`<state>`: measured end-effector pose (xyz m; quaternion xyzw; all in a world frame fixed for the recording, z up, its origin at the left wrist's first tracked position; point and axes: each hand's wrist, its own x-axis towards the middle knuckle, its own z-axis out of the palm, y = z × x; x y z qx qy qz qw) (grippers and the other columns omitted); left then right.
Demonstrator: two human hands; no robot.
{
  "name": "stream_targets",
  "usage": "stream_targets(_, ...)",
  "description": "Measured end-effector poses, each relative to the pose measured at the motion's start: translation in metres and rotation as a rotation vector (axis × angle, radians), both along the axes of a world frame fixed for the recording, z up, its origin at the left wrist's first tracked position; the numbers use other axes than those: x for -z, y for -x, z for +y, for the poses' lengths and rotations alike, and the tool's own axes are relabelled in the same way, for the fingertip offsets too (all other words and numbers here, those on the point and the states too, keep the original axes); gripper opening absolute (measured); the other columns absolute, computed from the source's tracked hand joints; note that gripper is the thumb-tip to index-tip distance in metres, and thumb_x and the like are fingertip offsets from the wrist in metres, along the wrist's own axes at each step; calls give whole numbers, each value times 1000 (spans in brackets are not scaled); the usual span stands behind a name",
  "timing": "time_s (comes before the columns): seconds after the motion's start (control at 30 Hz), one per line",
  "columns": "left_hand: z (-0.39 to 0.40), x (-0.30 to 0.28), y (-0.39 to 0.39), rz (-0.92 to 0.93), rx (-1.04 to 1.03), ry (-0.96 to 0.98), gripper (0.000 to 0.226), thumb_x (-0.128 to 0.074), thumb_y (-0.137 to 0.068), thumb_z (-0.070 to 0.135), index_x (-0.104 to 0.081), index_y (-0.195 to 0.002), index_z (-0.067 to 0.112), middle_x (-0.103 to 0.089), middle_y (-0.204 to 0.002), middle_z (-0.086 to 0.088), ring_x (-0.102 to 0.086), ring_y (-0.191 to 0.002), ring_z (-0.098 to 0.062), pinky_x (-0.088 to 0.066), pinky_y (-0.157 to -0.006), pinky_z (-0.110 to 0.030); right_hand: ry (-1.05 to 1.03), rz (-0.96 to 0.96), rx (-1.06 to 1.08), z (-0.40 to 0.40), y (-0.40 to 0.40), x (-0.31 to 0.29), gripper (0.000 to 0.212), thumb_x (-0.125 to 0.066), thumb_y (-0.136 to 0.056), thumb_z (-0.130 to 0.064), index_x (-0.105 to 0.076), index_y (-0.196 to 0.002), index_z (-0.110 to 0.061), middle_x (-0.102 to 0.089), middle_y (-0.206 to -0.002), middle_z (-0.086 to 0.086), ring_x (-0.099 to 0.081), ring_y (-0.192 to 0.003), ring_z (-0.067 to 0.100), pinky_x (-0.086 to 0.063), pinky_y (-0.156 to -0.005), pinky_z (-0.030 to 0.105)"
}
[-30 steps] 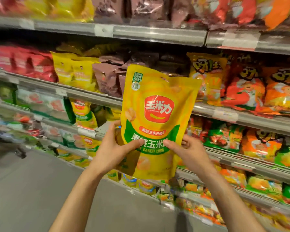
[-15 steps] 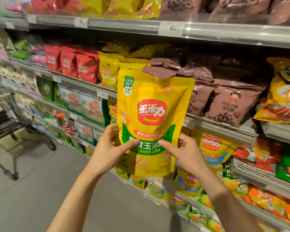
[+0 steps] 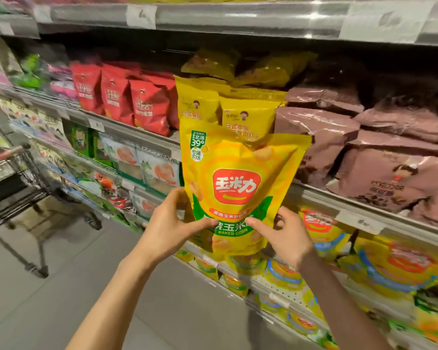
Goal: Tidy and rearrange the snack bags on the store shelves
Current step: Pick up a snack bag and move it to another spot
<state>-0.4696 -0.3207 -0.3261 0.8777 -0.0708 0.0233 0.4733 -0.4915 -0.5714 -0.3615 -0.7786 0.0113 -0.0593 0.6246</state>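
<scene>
In front of the big shelf (image 3: 238, 18) of snacks, the yellow corn bag (image 3: 238, 183), which looks light, puffy and slippery, is held up by its bottom corners, pinched by the left hand (image 3: 171, 227) and right hand (image 3: 287, 236).

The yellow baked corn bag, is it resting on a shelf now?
No, the yellow baked corn bag is held upright in front of the shelves, gripped by the left hand and right hand.
</scene>
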Motion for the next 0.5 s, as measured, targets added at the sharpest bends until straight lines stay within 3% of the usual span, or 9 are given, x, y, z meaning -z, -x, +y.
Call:
stream_targets(0.17, 15, 13, -44, -5, 85, 112, 54, -88, -65, 51, -59, -106, 31, -69, -93, 19, -62, -92, 6, -47, -72, -10, 33, 21, 143, 23, -25, 9, 19, -83, -84, -13, -72, -97, -22, -77, -81, -21, -71, -75, -4, -50, -65, 10)
stream_targets(0.3, 25, 28, -78, 5, 201, 169, 64, -85, -66, 65, -58, -110, 29, -69, -100, 18, -64, -94, -3, -51, -79, -27, 125, 61, 246, 42, -23, 5, 13, -81, -87, -26, -69, -91, -27, -71, -75, -25, -64, -70, -13, -44, -57, 6)
stream_targets(0.4, 30, 36, -98, 45, 278, 181, 61, -84, -68, 62, -57, -111, 27, -69, -99, 20, -64, -93, 2, -50, -79, -26, 211, 73, 354, 57, -27, 5, 13, -80, -86, -35, -68, -91, -32, -71, -91, -12, -63, -82, -8, -48, -66, 11)
stream_targets(0.47, 29, 43, -107, 53, 310, 200, 55, -84, -70, 54, -57, -109, 27, -69, -99, 18, -63, -92, 3, -48, -78, -23, 191, 63, 403, 63, -30, 13, 13, -80, -87, -34, -69, -93, -33, -71, -96, -17, -62, -87, -11, -48, -77, 13)
stream_targets(0.5, 28, 47, -111, 45, 320, 204, 50, -85, -72, 50, -56, -106, 28, -68, -98, 17, -62, -91, 4, -47, -77, -20, 173, 68, 432, 65, -31, 18, 14, -80, -87, -33, -70, -96, -32, -72, -101, -16, -64, -93, -7, -50, -84, 21)
